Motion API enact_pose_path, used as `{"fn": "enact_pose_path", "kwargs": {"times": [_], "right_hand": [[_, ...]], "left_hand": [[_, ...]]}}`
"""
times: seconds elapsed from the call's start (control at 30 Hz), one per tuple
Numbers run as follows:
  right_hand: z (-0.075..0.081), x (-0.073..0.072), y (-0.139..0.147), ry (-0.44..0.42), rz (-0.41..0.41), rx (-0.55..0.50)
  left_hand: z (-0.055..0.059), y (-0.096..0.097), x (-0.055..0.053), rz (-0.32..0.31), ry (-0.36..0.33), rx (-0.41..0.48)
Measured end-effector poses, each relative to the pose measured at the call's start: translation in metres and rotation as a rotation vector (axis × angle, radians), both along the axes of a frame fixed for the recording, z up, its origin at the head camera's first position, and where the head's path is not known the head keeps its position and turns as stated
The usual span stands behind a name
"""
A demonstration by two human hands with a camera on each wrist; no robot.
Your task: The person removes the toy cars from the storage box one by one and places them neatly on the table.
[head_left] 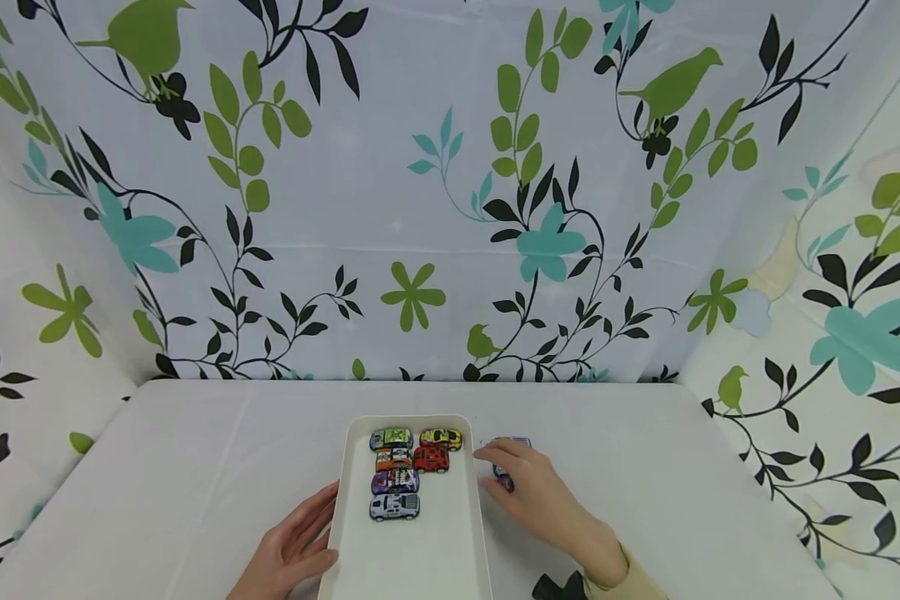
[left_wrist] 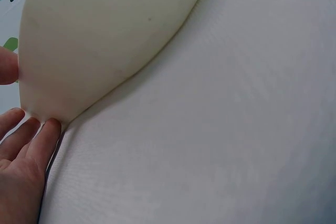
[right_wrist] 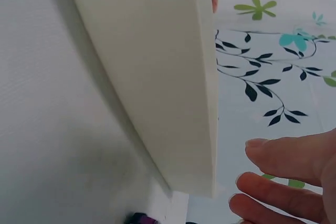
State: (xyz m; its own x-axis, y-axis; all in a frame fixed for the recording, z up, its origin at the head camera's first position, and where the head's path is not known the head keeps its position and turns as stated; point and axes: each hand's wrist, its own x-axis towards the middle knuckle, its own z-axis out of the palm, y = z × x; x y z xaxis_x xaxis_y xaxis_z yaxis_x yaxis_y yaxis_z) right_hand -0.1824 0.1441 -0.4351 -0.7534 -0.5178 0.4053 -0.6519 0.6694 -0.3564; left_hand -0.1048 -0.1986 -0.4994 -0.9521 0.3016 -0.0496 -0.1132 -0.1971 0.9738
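Note:
A cream tray (head_left: 442, 558) lies on the table. At its left side my left hand (head_left: 292, 542) holds the wall, thumb at the rim and fingers against the outside. Inside, toy cars stand in two columns: a green car (head_left: 391, 438), an orange car (head_left: 393, 459), a purple car (head_left: 395, 481) and a silver car (head_left: 394, 507) on the left; a yellow car (head_left: 441, 439) and a red car (head_left: 431, 458) on the right. My right hand (head_left: 536, 496) hovers right of the tray, fingers relaxed, holding nothing visible. Beneath it a dark blue toy car (head_left: 504, 479) is mostly hidden.
A white cloth covers the table (head_left: 217, 450). Behind and at both sides hang curtains (head_left: 390, 200) patterned with leaves and birds. Something black (head_left: 558, 587) is at the right wrist, near a pale yellow sleeve (head_left: 626, 579).

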Motion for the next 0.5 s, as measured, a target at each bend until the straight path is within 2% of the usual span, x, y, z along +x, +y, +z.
{"fn": "enact_pose_path", "kwargs": {"times": [0.17,0.33,0.5], "right_hand": [[0.012,-0.009,-0.023,-0.083,0.022,0.107],[0.020,-0.021,-0.046,-0.164,0.063,0.223],[0.021,-0.030,-0.065,-0.165,0.071,0.301]], "left_hand": [[0.002,-0.001,-0.001,-0.007,0.013,0.007],[0.002,-0.002,-0.001,-0.007,-0.002,0.000],[0.001,-0.001,0.000,-0.010,-0.041,-0.005]]}}
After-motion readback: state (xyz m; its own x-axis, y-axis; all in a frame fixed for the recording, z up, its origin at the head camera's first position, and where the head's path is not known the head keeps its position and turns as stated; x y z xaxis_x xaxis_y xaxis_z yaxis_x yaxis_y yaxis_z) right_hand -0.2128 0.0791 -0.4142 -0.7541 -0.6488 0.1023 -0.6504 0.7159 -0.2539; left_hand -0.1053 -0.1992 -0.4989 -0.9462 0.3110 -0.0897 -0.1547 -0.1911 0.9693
